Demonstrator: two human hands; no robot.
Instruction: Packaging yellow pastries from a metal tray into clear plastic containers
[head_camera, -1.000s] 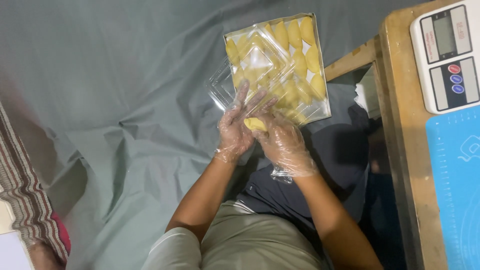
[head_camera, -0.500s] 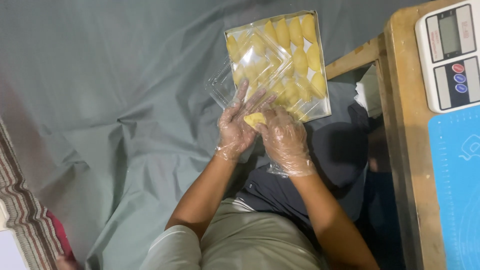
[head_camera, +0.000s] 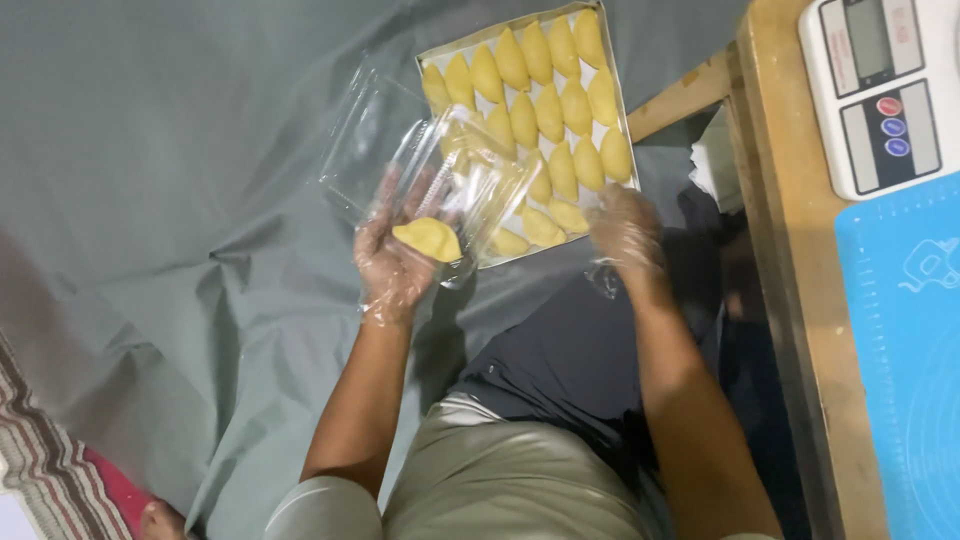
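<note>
Both hands wear thin clear plastic gloves. My left hand (head_camera: 398, 258) holds an open clear plastic clamshell box (head_camera: 425, 165) and has one yellow crescent-shaped pastry (head_camera: 428, 238) resting on its palm at the box's near edge. My right hand (head_camera: 624, 228) hovers at the near edge of a white tray (head_camera: 628, 120) laid with several rows of the same yellow pastries (head_camera: 548, 100). Its fingers are apart over the nearest pastries and I see nothing held in it. The box partly covers the tray's left side.
A grey-green cloth (head_camera: 180, 200) covers the floor under the tray. A wooden table edge (head_camera: 790, 300) runs down the right, bearing a white kitchen scale (head_camera: 885, 90) and a blue mat (head_camera: 905, 350). My dark lap lies below; a striped rug (head_camera: 40, 470) is at bottom left.
My hands, together over the pastry in the box, have parted. The right hand moved right to the tray's near edge; the left kept the box and pastry. The view came closer.
</note>
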